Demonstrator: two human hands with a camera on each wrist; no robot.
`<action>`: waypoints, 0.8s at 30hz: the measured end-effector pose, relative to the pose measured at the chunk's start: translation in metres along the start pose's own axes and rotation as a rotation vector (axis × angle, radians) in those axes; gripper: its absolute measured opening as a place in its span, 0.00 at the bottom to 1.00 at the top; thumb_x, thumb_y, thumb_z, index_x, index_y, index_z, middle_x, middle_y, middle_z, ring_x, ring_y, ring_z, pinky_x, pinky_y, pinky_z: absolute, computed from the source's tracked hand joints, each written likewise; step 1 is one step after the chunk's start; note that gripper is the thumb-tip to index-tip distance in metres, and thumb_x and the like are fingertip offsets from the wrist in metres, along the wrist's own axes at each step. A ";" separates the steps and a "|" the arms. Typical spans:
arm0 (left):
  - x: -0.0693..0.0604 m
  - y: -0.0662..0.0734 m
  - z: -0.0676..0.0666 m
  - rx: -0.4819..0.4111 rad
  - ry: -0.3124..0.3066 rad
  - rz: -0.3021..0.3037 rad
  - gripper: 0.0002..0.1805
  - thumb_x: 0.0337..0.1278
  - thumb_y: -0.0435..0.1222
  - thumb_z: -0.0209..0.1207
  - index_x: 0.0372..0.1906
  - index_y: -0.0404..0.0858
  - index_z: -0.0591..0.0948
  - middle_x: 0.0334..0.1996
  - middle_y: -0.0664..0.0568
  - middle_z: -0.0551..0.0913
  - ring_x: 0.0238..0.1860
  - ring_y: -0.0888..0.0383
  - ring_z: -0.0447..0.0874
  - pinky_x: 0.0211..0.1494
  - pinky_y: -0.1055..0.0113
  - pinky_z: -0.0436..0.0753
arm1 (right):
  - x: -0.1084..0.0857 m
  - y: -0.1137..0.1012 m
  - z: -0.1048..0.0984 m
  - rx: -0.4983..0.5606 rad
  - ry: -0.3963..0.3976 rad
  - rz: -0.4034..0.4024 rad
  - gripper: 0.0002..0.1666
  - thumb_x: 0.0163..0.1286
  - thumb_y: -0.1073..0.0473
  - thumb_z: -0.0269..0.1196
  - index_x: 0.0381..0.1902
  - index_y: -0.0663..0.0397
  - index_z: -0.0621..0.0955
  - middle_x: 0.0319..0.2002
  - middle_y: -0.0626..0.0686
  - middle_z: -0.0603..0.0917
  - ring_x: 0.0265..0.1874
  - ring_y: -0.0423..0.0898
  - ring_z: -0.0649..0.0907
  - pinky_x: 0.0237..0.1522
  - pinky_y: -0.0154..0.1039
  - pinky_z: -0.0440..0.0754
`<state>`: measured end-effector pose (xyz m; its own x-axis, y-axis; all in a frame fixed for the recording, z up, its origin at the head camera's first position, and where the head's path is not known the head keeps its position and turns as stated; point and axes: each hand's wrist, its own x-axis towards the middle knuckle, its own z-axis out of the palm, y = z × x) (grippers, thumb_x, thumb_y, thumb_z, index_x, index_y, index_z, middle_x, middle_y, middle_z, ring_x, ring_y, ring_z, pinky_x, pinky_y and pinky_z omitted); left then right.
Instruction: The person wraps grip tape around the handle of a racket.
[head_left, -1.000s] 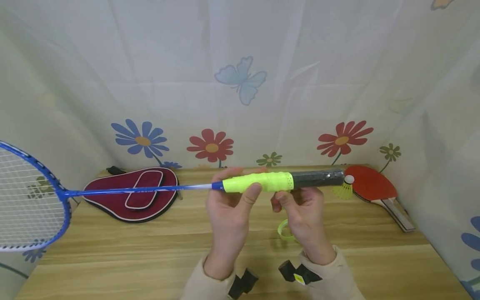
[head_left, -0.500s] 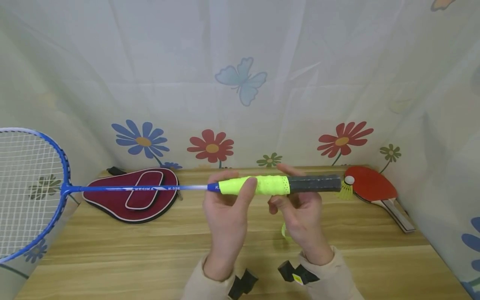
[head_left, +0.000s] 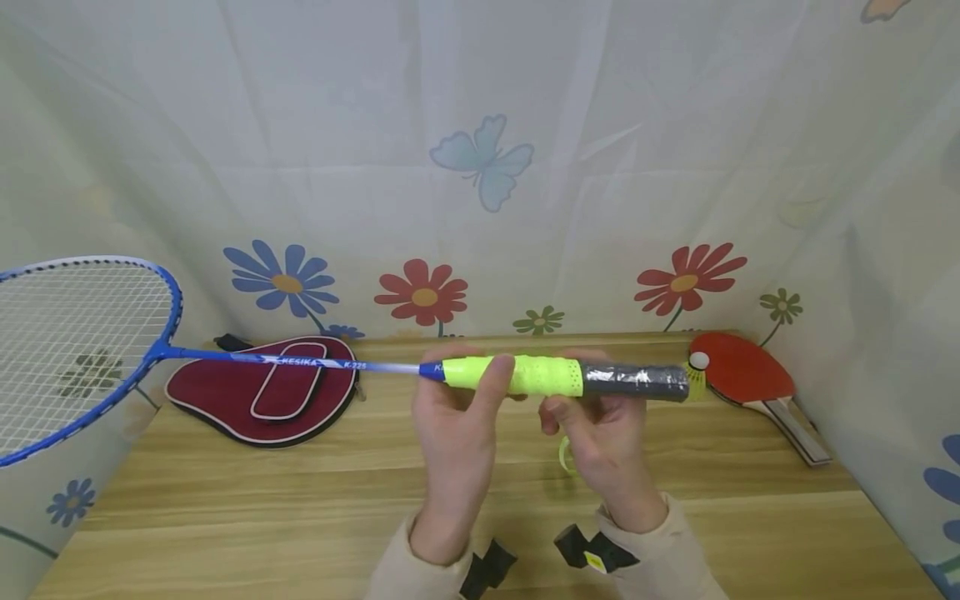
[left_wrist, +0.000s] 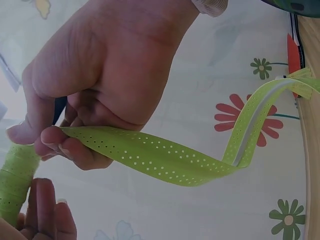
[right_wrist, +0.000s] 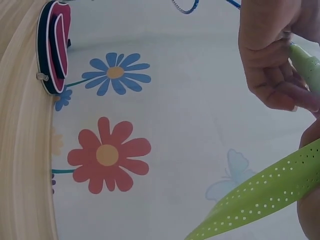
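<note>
A blue and white badminton racket [head_left: 386, 367] is held up over the table, its strung head at the left. Lime perforated grip tape [head_left: 543, 377] covers the part of the handle nearer the shaft; the butt end [head_left: 637, 380] shows dark grey wrap. My left hand [head_left: 459, 433] grips the taped part, thumb along its front. Just right of it, my right hand [head_left: 603, 442] pinches the loose run of the tape below the handle. In the left wrist view, that strip [left_wrist: 160, 155] hangs twisted from the right fingertips. Part of the right fingers is hidden behind the handle.
A maroon paddle case [head_left: 225, 392] lies at the back left of the wooden table [head_left: 285, 517]. At the back right are a red table tennis paddle [head_left: 742, 367] and a yellow shuttlecock [head_left: 697, 375]. A floral curtain [head_left: 337, 167] stands behind.
The racket's head has swung upward and to the right, and its handle has tilted and turned. Right fingers that showed above the handle half a second ago have lowered behind it.
</note>
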<state>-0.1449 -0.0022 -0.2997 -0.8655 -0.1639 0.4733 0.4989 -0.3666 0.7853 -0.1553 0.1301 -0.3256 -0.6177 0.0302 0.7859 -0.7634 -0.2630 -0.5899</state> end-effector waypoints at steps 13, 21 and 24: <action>0.002 -0.006 0.000 -0.233 -0.292 0.209 0.22 0.67 0.22 0.50 0.61 0.39 0.64 0.53 0.37 0.79 0.55 0.38 0.78 0.61 0.49 0.77 | -0.002 -0.005 -0.003 -0.104 0.073 0.082 0.08 0.69 0.64 0.63 0.36 0.65 0.76 0.17 0.51 0.78 0.14 0.42 0.75 0.15 0.32 0.75; 0.001 -0.005 0.001 -0.127 -0.192 0.194 0.18 0.66 0.28 0.55 0.54 0.26 0.64 0.47 0.27 0.79 0.49 0.37 0.82 0.55 0.50 0.81 | -0.001 -0.008 -0.004 -0.071 0.046 0.092 0.05 0.66 0.73 0.61 0.39 0.67 0.76 0.19 0.51 0.79 0.15 0.42 0.75 0.15 0.32 0.75; 0.001 -0.004 0.001 -0.119 -0.174 0.186 0.22 0.65 0.29 0.57 0.53 0.20 0.61 0.46 0.27 0.79 0.48 0.39 0.83 0.54 0.51 0.82 | 0.000 -0.008 -0.005 -0.065 0.038 0.089 0.05 0.66 0.74 0.61 0.39 0.68 0.76 0.19 0.51 0.78 0.15 0.42 0.75 0.16 0.32 0.75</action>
<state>-0.1476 -0.0003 -0.3016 -0.7335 -0.0824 0.6747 0.6310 -0.4515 0.6309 -0.1501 0.1367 -0.3221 -0.6893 0.0466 0.7230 -0.7151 -0.2036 -0.6687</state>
